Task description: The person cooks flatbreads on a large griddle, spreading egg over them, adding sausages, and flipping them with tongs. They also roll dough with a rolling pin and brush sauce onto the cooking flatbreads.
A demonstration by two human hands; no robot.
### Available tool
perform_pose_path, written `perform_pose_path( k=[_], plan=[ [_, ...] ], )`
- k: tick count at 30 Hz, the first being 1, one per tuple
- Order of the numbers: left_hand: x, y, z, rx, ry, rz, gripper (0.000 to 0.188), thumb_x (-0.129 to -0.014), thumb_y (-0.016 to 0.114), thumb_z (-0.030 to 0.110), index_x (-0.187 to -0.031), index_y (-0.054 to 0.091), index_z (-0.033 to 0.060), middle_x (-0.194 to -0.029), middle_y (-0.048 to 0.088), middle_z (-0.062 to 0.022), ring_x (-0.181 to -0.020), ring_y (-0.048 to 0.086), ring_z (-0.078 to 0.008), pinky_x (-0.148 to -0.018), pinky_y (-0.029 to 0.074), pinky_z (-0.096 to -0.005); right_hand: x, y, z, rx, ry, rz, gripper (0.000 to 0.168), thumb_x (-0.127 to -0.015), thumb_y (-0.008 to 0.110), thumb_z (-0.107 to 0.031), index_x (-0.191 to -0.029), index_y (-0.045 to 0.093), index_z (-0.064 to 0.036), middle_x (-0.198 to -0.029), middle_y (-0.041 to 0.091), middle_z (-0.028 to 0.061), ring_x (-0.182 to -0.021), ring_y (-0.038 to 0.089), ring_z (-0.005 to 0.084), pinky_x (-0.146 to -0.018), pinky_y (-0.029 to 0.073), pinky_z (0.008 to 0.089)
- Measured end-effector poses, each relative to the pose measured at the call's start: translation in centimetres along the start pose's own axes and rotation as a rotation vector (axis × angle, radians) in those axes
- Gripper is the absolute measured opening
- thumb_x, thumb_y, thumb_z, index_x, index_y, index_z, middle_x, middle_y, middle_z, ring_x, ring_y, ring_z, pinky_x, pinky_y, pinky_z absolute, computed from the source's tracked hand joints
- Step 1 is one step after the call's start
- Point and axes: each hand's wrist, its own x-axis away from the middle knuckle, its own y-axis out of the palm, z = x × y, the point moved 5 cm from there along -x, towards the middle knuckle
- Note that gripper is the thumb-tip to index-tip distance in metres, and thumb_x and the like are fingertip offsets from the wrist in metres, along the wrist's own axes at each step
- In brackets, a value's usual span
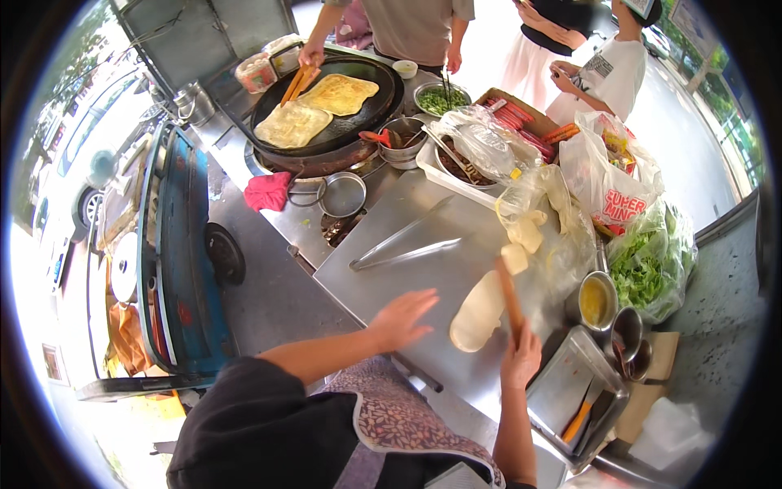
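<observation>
My right hand (521,359) grips one end of a wooden rolling pin (509,293). The pin lies over the right side of an oval sheet of flattened dough (473,318) on the stainless steel worktop (360,299). With its fingers spread, my left hand (403,321) hovers left of the dough and holds nothing. Small dough lumps (515,258) sit beyond the pin, beside a clear plastic bag (568,226). Metal tongs (400,241) rest on the worktop, their arms pointing away from me.
At the back left, a person's hand (311,54) holds wooden tongs (298,84) over two flatbreads (339,95) on a round griddle (391,91). A bowl of chopped greens (441,101), bagged lettuce (641,275), a pot of yellow liquid (594,302) and a metal tray (553,391) line the right.
</observation>
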Motion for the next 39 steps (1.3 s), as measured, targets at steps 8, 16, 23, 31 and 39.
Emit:
perform_pose_path(
  k=[8, 16, 23, 31, 39],
  plan=[
    [26.4, -4.6, -8.2, 0.045, -0.939, -0.029, 0.023, -0.090, 0.058, 0.028, -0.104, 0.062, 0.0107, -0.120, 0.060, -0.0142, -0.111, 0.057, -0.0350, -0.089, 0.047, -0.0442, 0.9, 2.2, 1.4, 0.140, 0.114, 0.155, 0.071, -0.080, 0.069, -0.012, -0.143, 0.036, -0.004, -0.136, 0.045, 0.0196, -0.115, 0.047, 0.0387, -0.097, 0.040, 0.0455],
    [39.2, 6.9, -12.5, 0.996, -1.707, -0.434, 0.057, -0.096, 0.036, 0.055, -0.122, 0.056, 0.0081, -0.127, 0.055, -0.0197, -0.112, 0.055, -0.0415, -0.093, 0.046, -0.0483, 10.0, 0.3, -6.4, -0.022, -0.383, 0.048, 0.055, -0.078, 0.065, -0.005, -0.132, 0.051, -0.006, -0.136, 0.049, 0.0165, -0.122, 0.048, 0.0361, -0.099, 0.038, 0.0482],
    [36.2, -1.9, -16.5, 0.331, -1.293, -0.741, 0.065, -0.095, 0.033, 0.060, -0.121, 0.060, 0.0059, -0.123, 0.059, -0.0208, -0.113, 0.057, -0.0385, -0.095, 0.044, -0.0482, 15.1, 1.2, -10.7, 0.032, -0.207, 0.018, 0.050, -0.076, 0.065, -0.003, -0.125, 0.055, -0.006, -0.125, 0.053, 0.0162, -0.112, 0.050, 0.0366, -0.095, 0.040, 0.0492],
    [41.9, -8.1, -27.8, 0.131, -1.162, -0.372, 0.065, -0.097, 0.029, 0.055, -0.122, 0.059, 0.0034, -0.116, 0.063, -0.0227, -0.113, 0.057, -0.0369, -0.097, 0.043, -0.0456, 11.2, 6.3, -22.5, -0.020, -0.273, 0.044, 0.049, -0.076, 0.065, -0.002, -0.123, 0.056, -0.006, -0.118, 0.054, 0.0160, -0.106, 0.050, 0.0368, -0.091, 0.043, 0.0475],
    [57.3, -8.7, -39.2, 0.306, -1.452, 0.052, 0.062, -0.098, 0.033, 0.054, -0.106, 0.065, 0.0019, -0.098, 0.068, -0.0180, -0.096, 0.064, -0.0352, -0.084, 0.048, -0.0440, 2.3, 12.1, -28.4, 0.036, -0.086, -0.029, 0.047, -0.084, 0.064, -0.016, -0.129, 0.053, -0.011, -0.109, 0.054, 0.0150, -0.103, 0.051, 0.0348, -0.086, 0.045, 0.0448]
  ],
)
